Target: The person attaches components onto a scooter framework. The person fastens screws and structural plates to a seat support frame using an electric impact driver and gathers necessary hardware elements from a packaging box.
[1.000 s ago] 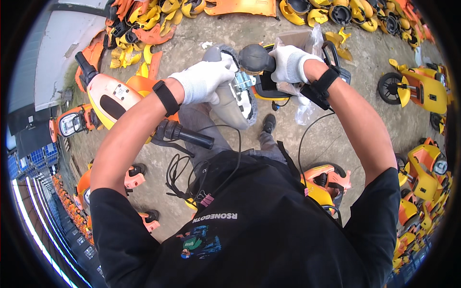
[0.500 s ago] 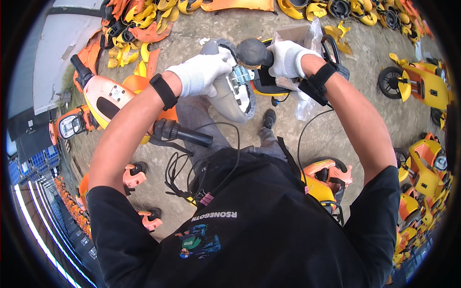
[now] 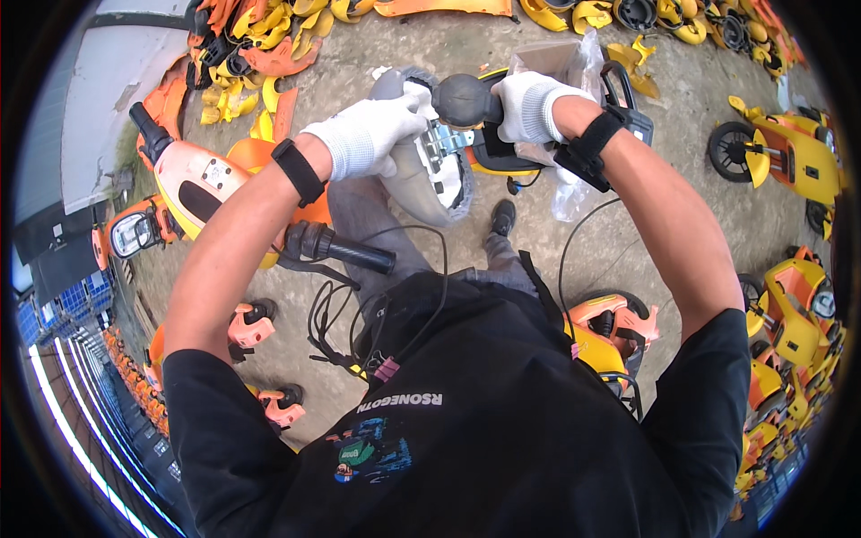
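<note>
My left hand [image 3: 372,136], in a white knit glove, is closed on the edge of a grey scooter seat [image 3: 414,190]. The seat is tipped up, so its pale underside and a silver metal hinge bracket [image 3: 446,146] show. My right hand [image 3: 531,106], also gloved, is closed around what looks like a black rubber mallet [image 3: 463,100]. Its rounded head is over the seat's upper part, near the bracket; the handle is hidden by my fingers. Under my right hand is a yellow-and-black scooter body [image 3: 502,161].
An orange scooter front with a black handlebar grip [image 3: 354,255] is by my left leg. A cardboard box [image 3: 544,59] with clear plastic stands beyond my right hand. Yellow and orange shells [image 3: 269,54] lie piled at the far side. Yellow scooters [image 3: 794,161] line the right.
The seat and my left hand have shifted slightly left. My right hand has moved a little left with the mallet, which appears slightly lower in the view.
</note>
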Available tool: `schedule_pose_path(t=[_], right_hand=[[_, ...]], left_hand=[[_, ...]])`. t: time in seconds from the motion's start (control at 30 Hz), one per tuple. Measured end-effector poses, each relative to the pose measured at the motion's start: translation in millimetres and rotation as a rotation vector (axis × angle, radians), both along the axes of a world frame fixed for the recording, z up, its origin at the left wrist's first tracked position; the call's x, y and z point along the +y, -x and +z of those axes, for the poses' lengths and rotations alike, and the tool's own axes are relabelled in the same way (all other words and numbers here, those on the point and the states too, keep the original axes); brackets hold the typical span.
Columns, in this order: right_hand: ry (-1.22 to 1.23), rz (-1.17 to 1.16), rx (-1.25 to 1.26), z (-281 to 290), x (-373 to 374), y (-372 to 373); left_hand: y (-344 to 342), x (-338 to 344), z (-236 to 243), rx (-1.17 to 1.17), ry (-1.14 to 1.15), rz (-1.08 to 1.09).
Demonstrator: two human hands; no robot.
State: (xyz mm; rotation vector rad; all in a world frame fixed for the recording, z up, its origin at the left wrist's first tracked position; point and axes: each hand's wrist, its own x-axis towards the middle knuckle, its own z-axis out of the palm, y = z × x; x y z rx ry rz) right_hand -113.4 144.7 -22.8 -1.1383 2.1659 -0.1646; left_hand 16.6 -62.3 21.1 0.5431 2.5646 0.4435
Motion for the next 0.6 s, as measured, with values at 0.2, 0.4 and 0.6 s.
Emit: schedule_pose_path(t=[0.2,0.4,0.6], right_hand=[[-0.005,0.016,0.016,-2.2,0.7,-1.3],[0.031,0.006,-0.017,-4.8,-0.9,-5.1],[0.028,-0.026,-0.028,-3.3,1.1,-1.7]], left_hand=[[-0.4,3.4,4.4,-0.028,0.013,0.03],[-0.2,3.5,0.4,-0.016,0.006,0.013],[0.4,1.5,-1.6,-0.033,-0.004,0.018]])
